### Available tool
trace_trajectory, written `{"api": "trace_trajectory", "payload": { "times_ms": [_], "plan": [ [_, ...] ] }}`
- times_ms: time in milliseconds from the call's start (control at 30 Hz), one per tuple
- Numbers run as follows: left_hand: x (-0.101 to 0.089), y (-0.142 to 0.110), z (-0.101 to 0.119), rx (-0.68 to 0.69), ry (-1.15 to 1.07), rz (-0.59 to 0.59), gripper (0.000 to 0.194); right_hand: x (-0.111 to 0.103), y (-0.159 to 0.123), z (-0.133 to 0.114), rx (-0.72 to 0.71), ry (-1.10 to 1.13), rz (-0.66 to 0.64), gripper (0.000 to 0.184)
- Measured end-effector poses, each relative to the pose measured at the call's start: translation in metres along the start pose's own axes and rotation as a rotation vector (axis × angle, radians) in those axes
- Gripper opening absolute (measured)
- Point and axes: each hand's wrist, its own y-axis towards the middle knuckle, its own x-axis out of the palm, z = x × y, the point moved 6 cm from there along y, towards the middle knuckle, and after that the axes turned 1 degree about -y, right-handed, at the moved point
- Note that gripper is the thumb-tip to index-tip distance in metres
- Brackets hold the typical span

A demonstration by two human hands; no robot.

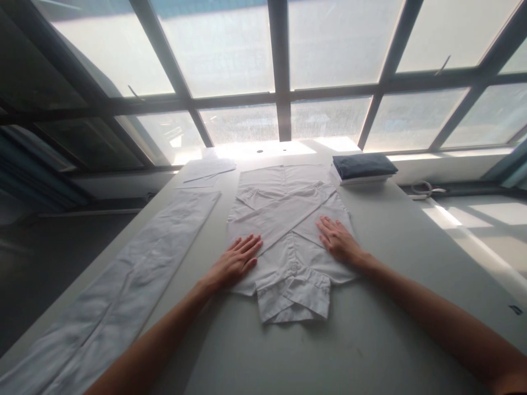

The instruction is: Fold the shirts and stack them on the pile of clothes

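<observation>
A white shirt [288, 211] lies flat on the white table [255, 356], its collar [294, 299] toward me. Both sleeves are folded inward and cross over the body of the shirt. My left hand [241, 257] rests palm down on the shirt's left side, fingers stretched out over the folded sleeve. On the other side my right hand [337, 238] lies flat near the right edge, fingers extended on the cloth. Neither hand grips anything.
Along the table's left side lies a long folded white garment [160, 247]. Papers [209, 169] are at the far left. At the far right sits a stack of folded dark and white cloth [364, 166]. Large windows [329, 49] rise behind the table.
</observation>
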Motion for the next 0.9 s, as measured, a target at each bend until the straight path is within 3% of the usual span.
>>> {"api": "trace_trajectory", "payload": {
  "times_ms": [200, 333, 467, 567, 733, 900],
  "plan": [
    [0.004, -0.011, 0.009, -0.019, 0.001, -0.014, 0.062, -0.002, -0.005, 0.000, -0.028, 0.008, -0.003, 0.059],
    [0.000, 0.001, 0.007, -0.042, -0.071, -0.051, 0.062, -0.001, -0.005, 0.000, -0.020, 0.001, -0.003, 0.059],
    [-0.010, 0.033, -0.014, -0.174, -0.069, 0.053, 0.065, -0.001, -0.004, 0.000, -0.020, -0.008, -0.001, 0.059],
    [-0.007, 0.049, -0.040, -0.309, 0.010, 0.088, 0.068, -0.002, -0.005, 0.000, -0.022, -0.004, 0.004, 0.058],
    [0.004, 0.045, -0.073, -0.419, 0.083, 0.103, 0.069, -0.001, -0.005, 0.000, -0.022, 0.003, -0.004, 0.058],
    [0.007, 0.037, -0.082, -0.456, 0.083, 0.102, 0.072, 0.000, -0.004, 0.002, -0.020, 0.022, -0.005, 0.058]
  ]
}}
